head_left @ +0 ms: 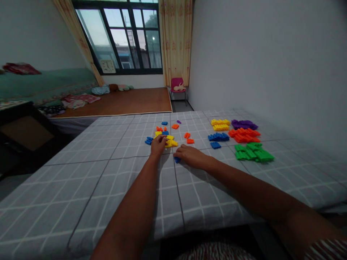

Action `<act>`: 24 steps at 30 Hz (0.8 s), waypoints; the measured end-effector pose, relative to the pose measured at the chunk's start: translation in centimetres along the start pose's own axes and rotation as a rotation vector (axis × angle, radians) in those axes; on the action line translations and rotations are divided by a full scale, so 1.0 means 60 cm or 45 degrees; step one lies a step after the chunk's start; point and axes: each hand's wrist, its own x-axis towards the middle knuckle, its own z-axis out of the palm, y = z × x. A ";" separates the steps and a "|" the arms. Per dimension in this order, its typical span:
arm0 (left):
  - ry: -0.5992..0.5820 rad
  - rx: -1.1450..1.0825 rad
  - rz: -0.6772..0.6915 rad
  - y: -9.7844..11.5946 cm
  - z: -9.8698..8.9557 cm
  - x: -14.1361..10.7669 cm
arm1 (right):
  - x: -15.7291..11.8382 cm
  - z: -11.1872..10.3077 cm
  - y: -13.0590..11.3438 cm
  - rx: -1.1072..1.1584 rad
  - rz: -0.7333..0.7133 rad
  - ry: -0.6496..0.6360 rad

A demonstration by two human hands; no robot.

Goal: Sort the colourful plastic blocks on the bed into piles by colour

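Note:
My left hand [159,144] is at the small mixed pile, its fingers pinched together beside the yellow pieces [171,143]; whatever they hold is too small to make out. My right hand [191,156] lies low on the cloth to the right, with its fingers closed on a blue piece [177,159]. Left of my left hand are loose blue pieces [149,140]. Orange pieces [190,141] lie just beyond my right hand, and more orange [175,126] and a small purple piece [179,122] sit farther back.
Sorted groups stand on the checked tablecloth [130,187] at the right: yellow [220,125], purple [244,124], orange [244,135], blue [218,137] and green [254,152]. Behind the table are a bed [130,102] and a pink chair [177,83]. A wall runs along the right.

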 end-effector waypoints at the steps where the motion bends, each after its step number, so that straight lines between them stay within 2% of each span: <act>1: -0.006 0.002 -0.008 0.000 0.000 0.000 | -0.013 -0.003 0.006 0.035 0.061 0.034; 3: -0.020 -0.001 -0.024 -0.002 0.000 0.001 | -0.051 -0.011 0.029 0.137 0.233 0.111; 6: -0.029 -0.004 -0.031 -0.005 0.000 0.002 | -0.128 -0.023 0.091 0.225 0.568 0.199; 9: -0.039 0.014 -0.022 -0.001 0.000 0.001 | -0.200 -0.024 0.159 0.137 0.952 0.229; 12: -0.053 0.055 -0.017 0.006 0.001 -0.003 | -0.237 -0.012 0.198 0.029 1.210 0.208; 15: -0.055 0.089 0.019 0.010 0.002 -0.008 | -0.240 0.002 0.206 -0.019 1.272 0.181; 19: -0.030 0.102 0.041 0.016 -0.004 -0.008 | -0.237 0.008 0.200 0.036 1.229 0.233; 21: 0.068 0.100 0.060 0.023 -0.014 -0.001 | -0.244 0.010 0.200 0.091 1.208 0.237; 24: 0.351 0.067 0.092 0.034 -0.040 0.016 | -0.258 0.017 0.203 0.156 1.121 0.210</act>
